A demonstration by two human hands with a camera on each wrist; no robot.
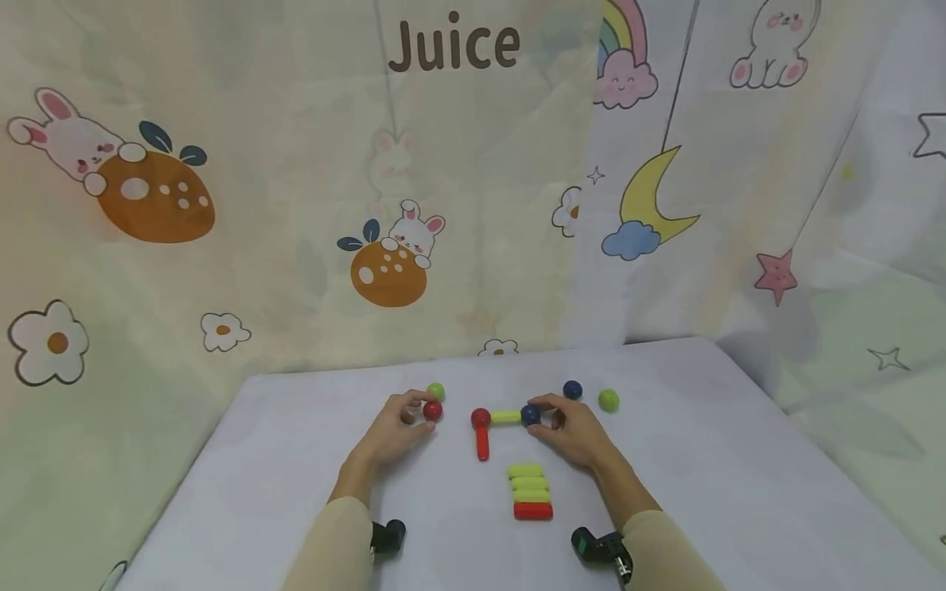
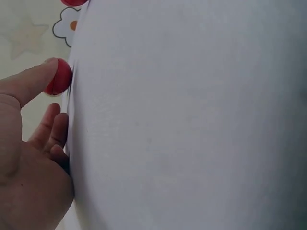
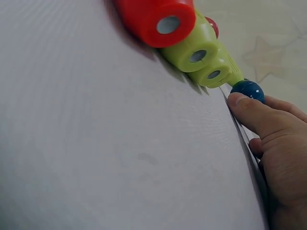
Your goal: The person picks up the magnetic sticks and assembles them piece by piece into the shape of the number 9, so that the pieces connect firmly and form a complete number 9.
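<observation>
My left hand (image 1: pixel 393 428) pinches a red ball (image 1: pixel 432 410) between thumb and index finger; in the left wrist view the thumb lies against that red ball (image 2: pixel 61 77). A green ball (image 1: pixel 436 391) sits just behind it. My right hand (image 1: pixel 575 431) pinches a dark blue ball (image 1: pixel 530 414), its thumb on the near side of the blue ball (image 3: pixel 248 89) in the right wrist view. A yellow-green rod (image 1: pixel 506 417) joins this blue ball to another red ball (image 1: pixel 480 418). From that red ball a red rod (image 1: pixel 483 443) points toward me.
Several yellow-green rods (image 1: pixel 528 483) lie side by side nearer me, with a red rod (image 1: pixel 533 511) in front; metal discs show in their ends. Beyond my right hand are a dark blue ball (image 1: pixel 572 390) and a green ball (image 1: pixel 609 400). A printed curtain (image 1: pixel 296 271) hangs behind the white table (image 1: pixel 244 492).
</observation>
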